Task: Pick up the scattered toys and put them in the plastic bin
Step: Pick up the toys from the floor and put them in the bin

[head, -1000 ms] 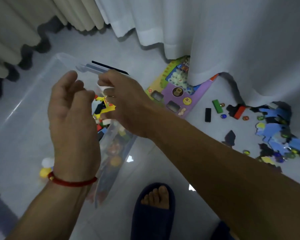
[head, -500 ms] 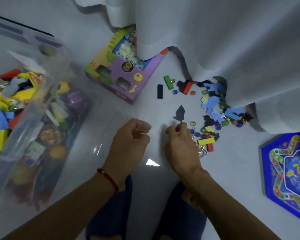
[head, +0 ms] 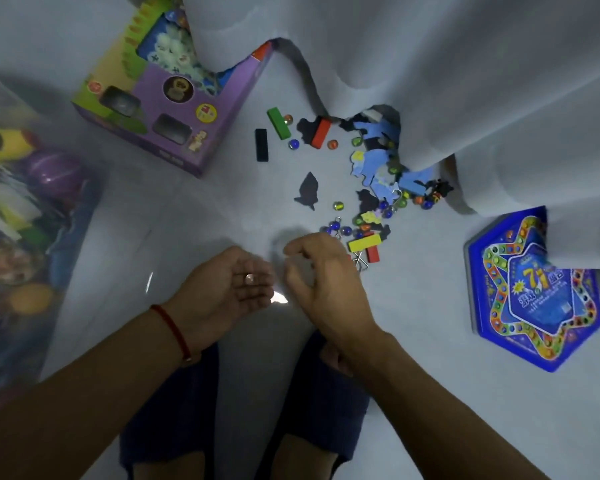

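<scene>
Small glass marble (head: 249, 278) is cupped in left hand (head: 222, 289), fingers relaxed; right hand (head: 321, 282) fingers curled, contents can't be told. Purple cardboard toy box (head: 174, 98) & blue hexagonal game board (head: 534, 296) are half covered by white curtain (head: 430, 64).

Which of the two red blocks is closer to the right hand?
The red block under the yellow block, beside the right hand; the other lies by the curtain.

A pale tiled floor (head: 430, 393) fills most of the frame, with a small bright glint of light at its centre. White curtains (head: 465, 81) hang across the upper right, their hems resting on the floor.
</scene>
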`<state>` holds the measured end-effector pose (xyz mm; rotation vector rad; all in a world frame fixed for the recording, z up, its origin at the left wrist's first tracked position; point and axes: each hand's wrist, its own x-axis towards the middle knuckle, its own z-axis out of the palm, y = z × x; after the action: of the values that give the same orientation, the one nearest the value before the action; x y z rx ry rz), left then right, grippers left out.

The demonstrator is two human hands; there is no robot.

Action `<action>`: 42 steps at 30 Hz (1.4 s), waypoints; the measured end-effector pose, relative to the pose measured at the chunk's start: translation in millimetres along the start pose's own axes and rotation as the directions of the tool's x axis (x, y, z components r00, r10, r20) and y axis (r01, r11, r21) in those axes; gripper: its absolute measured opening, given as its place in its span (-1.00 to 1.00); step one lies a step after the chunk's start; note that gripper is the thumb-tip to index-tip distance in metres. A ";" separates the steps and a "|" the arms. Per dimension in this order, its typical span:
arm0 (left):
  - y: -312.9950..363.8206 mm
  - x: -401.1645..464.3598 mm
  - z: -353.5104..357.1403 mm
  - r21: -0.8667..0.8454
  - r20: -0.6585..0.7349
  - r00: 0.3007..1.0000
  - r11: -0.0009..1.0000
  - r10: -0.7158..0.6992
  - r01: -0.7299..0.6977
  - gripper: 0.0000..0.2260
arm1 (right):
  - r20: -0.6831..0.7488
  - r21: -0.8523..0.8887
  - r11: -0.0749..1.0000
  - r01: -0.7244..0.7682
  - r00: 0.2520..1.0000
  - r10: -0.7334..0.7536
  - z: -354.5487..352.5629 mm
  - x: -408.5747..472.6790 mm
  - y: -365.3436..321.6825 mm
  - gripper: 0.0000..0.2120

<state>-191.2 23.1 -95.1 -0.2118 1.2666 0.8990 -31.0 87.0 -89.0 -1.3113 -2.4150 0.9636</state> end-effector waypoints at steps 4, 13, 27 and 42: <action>-1.9 3.8 18.1 0.131 -0.005 1.000 0.991 0.023 -0.022 -0.82 | -0.068 -0.454 0.876 -0.163 0.987 0.148 -22.6 -6.7 51.7 -0.46; 1.6 19.5 45.5 0.247 -0.035 0.998 0.968 0.052 -0.042 -0.83 | 0.084 -0.365 0.929 0.060 0.996 -0.032 -23.9 23.3 99.2 -0.39; 3.8 33.5 54.3 0.214 -0.054 0.993 0.973 0.101 -0.087 -0.82 | 0.156 -0.291 0.948 0.131 0.984 -0.088 -42.9 62.5 106.4 -0.72; -3.1 13.7 40.0 -0.256 0.186 0.982 0.964 -0.026 0.074 -0.65 | 0.158 0.078 0.981 0.175 0.970 -0.185 -28.5 28.7 0.9 -0.82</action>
<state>-159.5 51.3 -95.1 -0.3614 0.9679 1.0174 -33.1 123.2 -71.0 -1.0056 -2.5480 1.1272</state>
